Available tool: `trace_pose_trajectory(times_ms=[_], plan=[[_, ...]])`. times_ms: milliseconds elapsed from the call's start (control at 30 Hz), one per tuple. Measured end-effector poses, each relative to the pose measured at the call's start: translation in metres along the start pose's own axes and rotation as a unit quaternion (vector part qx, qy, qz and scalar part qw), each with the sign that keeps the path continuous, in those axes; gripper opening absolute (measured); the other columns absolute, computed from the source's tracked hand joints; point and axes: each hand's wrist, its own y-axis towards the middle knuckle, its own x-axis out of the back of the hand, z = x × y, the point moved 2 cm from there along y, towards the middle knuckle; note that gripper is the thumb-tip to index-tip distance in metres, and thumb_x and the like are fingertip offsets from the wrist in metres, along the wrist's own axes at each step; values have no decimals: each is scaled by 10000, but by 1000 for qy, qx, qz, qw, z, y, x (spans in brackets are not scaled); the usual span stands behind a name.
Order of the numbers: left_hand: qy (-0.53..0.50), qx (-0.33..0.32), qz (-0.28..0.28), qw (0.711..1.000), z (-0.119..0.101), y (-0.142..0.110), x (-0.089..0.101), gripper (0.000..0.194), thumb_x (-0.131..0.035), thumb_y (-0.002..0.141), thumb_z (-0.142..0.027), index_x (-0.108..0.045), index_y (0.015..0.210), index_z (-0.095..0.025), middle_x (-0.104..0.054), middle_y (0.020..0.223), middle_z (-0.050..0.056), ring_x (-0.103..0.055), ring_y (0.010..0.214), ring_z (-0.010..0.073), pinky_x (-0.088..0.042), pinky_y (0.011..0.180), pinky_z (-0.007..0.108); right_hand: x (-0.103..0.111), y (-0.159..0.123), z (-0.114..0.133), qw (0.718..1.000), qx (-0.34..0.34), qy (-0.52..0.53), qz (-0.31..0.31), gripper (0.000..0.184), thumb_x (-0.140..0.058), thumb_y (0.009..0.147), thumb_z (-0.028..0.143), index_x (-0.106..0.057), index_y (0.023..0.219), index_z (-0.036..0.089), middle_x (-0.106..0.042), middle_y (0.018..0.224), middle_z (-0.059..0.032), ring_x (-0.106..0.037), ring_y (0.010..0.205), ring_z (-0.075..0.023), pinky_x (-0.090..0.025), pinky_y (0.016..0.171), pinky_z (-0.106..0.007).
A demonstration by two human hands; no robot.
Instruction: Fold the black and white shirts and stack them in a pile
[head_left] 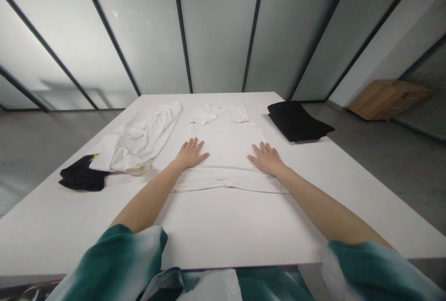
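A white T-shirt point(226, 152) lies flat and spread on the white table point(226, 226), its collar at the far side and its hem toward me. My left hand point(190, 153) rests palm down on the shirt's left side, fingers spread. My right hand point(266, 158) lies the same way on the right side, near the hem. Neither hand grips the cloth. To the left sits a rumpled white garment point(139, 140), overlapping a dark crumpled cloth point(81, 175) with a yellow mark. A folded black garment point(296, 121) lies at the far right.
The table ends in a far edge against frosted glass panels point(218, 27) with dark frames. Grey floor point(383, 175) surrounds the table on both sides. A wooden box point(386, 99) stands on the floor at the right. My green-and-white sleeves show at the bottom.
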Motion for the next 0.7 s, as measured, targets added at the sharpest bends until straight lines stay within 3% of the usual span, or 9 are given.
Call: trace_pose_trajectory(times_ms=[433, 700], plan=[[-7, -5, 2, 1000, 1, -2, 0, 788, -261, 947, -693, -290, 1564, -203, -222, 1638, 140, -193, 1510, 306, -188, 1201, 445, 2, -1, 0, 1000, 4, -2, -11, 759, -232, 970, 643, -298, 1561, 170, -235, 1616, -203, -227, 1481, -370, -196, 1167, -562], [-14, -10, -55, 998, 2, -5, 2, 721, -376, 935, -652, -407, 1497, -202, -286, 1622, 124, -287, 1480, 291, -233, 1193, 417, 6, -2, -1, 996, 50, -9, -76, 679, -329, 978, 569, -418, 1497, 141, -292, 1603, -176, -245, 1483, -328, -211, 1184, -488]])
